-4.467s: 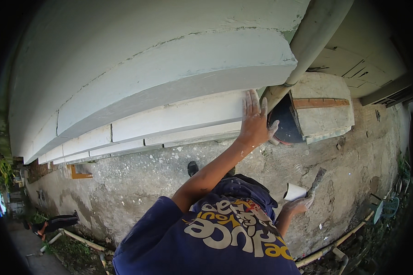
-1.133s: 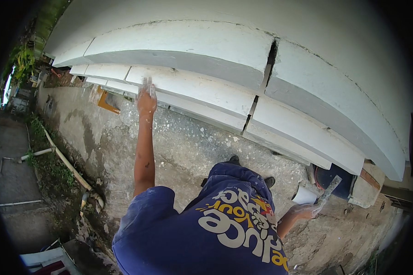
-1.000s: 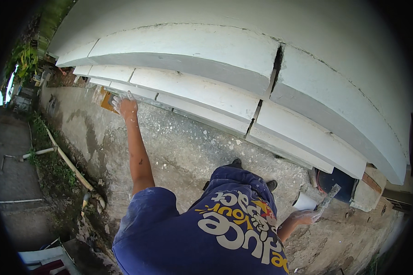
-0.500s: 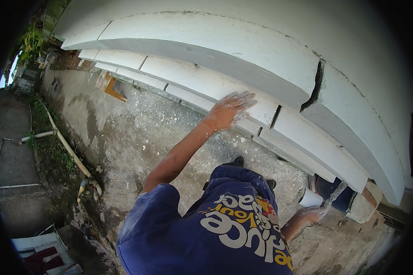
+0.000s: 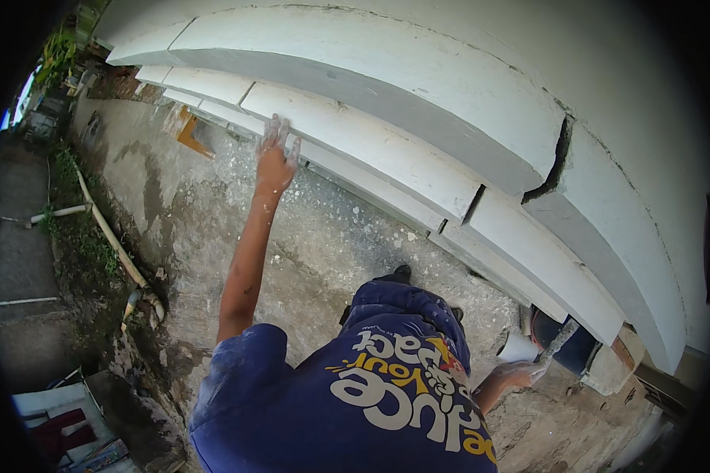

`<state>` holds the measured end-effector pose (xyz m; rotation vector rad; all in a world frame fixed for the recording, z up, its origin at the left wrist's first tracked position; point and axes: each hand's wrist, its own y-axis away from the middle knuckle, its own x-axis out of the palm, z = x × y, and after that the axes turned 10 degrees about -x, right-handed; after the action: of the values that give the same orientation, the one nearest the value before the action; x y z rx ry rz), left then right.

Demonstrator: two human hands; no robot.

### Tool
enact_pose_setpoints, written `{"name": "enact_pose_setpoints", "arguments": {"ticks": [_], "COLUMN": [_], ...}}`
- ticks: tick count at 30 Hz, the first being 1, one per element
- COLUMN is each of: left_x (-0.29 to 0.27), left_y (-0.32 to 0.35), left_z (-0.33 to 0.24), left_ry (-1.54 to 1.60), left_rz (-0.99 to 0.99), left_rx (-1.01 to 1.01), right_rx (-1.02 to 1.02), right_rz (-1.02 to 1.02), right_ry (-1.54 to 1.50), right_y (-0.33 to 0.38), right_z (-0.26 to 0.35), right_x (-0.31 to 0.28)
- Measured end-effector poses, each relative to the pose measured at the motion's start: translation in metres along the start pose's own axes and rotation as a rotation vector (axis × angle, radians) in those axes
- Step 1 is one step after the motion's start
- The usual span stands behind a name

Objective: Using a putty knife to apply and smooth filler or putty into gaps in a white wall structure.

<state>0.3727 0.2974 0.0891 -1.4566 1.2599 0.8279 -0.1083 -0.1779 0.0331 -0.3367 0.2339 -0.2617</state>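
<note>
Left hand: I see my left hand raised at full arm's reach, fingers spread wide and flat, gripping nothing, its fingertips touching the lower edge of the white stepped moulding.
Right hand: my right hand hangs low by my hip, closed around the handle of a trowel whose blade points up toward the wall.
Moulding: it runs in long white bands across the upper wall, with a dark crack breaking the bands right of the middle.
Wall below: rough grey render, speckled with white spots, directly under the left hand.
Near the trowel: a small white cup-like thing sits just beside the right hand; I cannot tell whether the hand touches it.
Ground: a pale pipe lies along the foot of the wall at the left edge.
Clothing: a blue shirt with printed lettering fills the lower centre.
</note>
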Motion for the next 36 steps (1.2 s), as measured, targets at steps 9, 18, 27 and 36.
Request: {"name": "enact_pose_setpoints", "arguments": {"ticks": [9,18,27,36], "left_x": [0.026,0.008,0.026,0.012], "left_y": [0.118,0.138,0.134,0.150], "left_z": [-0.244,-0.261,-0.318,-0.265], "left_ry": [0.417,0.760,0.280,1.055], "left_rz": [0.222,0.293,0.342,0.644], "left_rx": [0.389,0.520,0.224,0.428], "right_rx": [-0.092,-0.018,-0.036,-0.063], "right_rz": [0.066,0.053,0.133,0.170], "right_ry": [-0.017,0.007,0.123,0.134], "right_y": [-0.010,-0.006,0.009,0.013], "right_z": [-0.015,0.003,0.019,0.020], "right_x": [0.012,0.007,0.004,0.015]}}
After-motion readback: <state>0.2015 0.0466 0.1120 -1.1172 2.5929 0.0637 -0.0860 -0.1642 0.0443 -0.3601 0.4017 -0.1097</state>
